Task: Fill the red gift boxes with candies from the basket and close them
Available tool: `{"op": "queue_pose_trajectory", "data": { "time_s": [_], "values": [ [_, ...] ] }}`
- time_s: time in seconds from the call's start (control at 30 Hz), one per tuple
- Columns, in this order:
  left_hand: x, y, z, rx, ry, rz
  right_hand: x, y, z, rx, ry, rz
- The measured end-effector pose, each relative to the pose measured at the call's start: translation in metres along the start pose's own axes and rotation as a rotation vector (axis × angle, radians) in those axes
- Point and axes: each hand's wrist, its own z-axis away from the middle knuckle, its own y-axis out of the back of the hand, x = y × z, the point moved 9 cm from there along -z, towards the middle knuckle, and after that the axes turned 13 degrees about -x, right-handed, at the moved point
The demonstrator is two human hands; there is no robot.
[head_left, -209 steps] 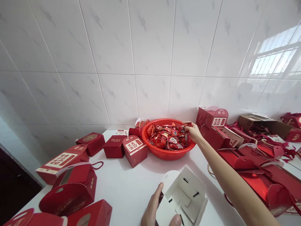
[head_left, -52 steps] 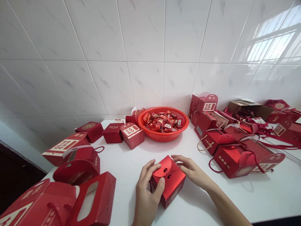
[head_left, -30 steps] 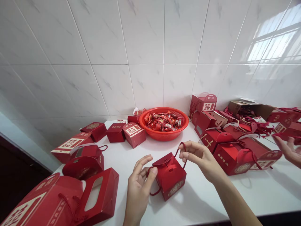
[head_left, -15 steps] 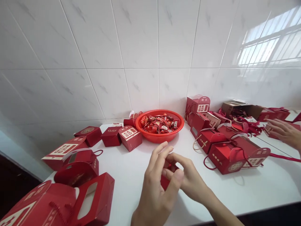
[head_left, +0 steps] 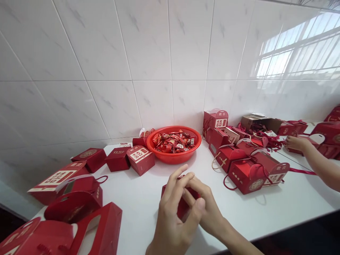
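Note:
Directly in front of me, a small red gift box (head_left: 183, 209) stands on the white table, largely covered by my hands. My left hand (head_left: 172, 212) curves around its near left side, with fingers over the top. My right hand (head_left: 205, 202) bends over the box from the right, its fingers crossing close to the left fingertips. Just beyond them sits a red plastic basket (head_left: 174, 158) filled with red-wrapped candies (head_left: 175, 141). What the fingertips do on the box lid is partly hidden.
Several red boxes stand at left, including a window box (head_left: 108, 226) and a double-happiness box (head_left: 140, 159). More handled boxes (head_left: 245, 175) cluster at right, near a brown carton (head_left: 255, 122). Another person's hand (head_left: 296, 143) reaches in among them. A tiled wall (head_left: 148, 102) rises behind.
My view has shifted a little to the right. Both hands stay around the box, and more of its top shows between them. The other person's spread hand has come down among the boxes.

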Motion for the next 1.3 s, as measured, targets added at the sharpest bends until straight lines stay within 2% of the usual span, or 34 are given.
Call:
{"op": "queue_pose_trajectory", "data": {
  "time_s": [0.13, 0.23, 0.3, 0.4, 0.47, 0.57, 0.63, 0.7, 0.83, 0.93, 1.03, 1.13, 1.3],
  "values": [
    [-0.001, 0.014, 0.01, 0.149, -0.05, 0.09, 0.0, 0.028, 0.003, 0.171, 0.02, -0.038],
    [-0.01, 0.018, 0.022, 0.252, -0.039, 0.159, -0.006, 0.05, 0.007, 0.28, 0.04, -0.011],
    [-0.022, 0.016, 0.028, 0.264, 0.013, 0.168, -0.013, 0.063, 0.013, 0.331, 0.065, 0.022],
    [-0.044, 0.009, 0.034, 0.207, 0.105, 0.136, -0.022, 0.085, 0.03, 0.421, 0.084, 0.078],
    [-0.057, 0.006, 0.036, 0.167, 0.146, 0.104, -0.029, 0.104, 0.051, 0.554, 0.101, 0.116],
    [-0.073, 0.001, 0.039, 0.126, 0.178, 0.071, -0.038, 0.14, 0.099, 0.861, 0.103, 0.194],
    [-0.08, -0.002, 0.04, 0.094, 0.185, 0.048, -0.041, 0.161, 0.132, 1.038, 0.014, 0.29],
    [-0.086, -0.004, 0.041, 0.069, 0.189, 0.03, -0.037, 0.182, 0.158, 1.129, -0.098, 0.365],
    [-0.093, -0.005, 0.043, 0.065, 0.204, 0.014, -0.022, 0.216, 0.186, 1.104, -0.202, 0.477],
    [-0.091, -0.005, 0.041, 0.067, 0.19, 0.017, -0.007, 0.23, 0.196, 1.092, -0.25, 0.51],
    [-0.089, -0.005, 0.039, 0.066, 0.18, 0.011, 0.008, 0.231, 0.192, 1.074, -0.299, 0.536],
    [-0.089, -0.007, 0.039, 0.055, 0.191, -0.004, 0.021, 0.226, 0.18, 1.062, -0.256, 0.547],
    [-0.093, -0.008, 0.043, 0.027, 0.214, -0.04, 0.041, 0.222, 0.168, 1.111, -0.3, 0.648]
  ]
}}
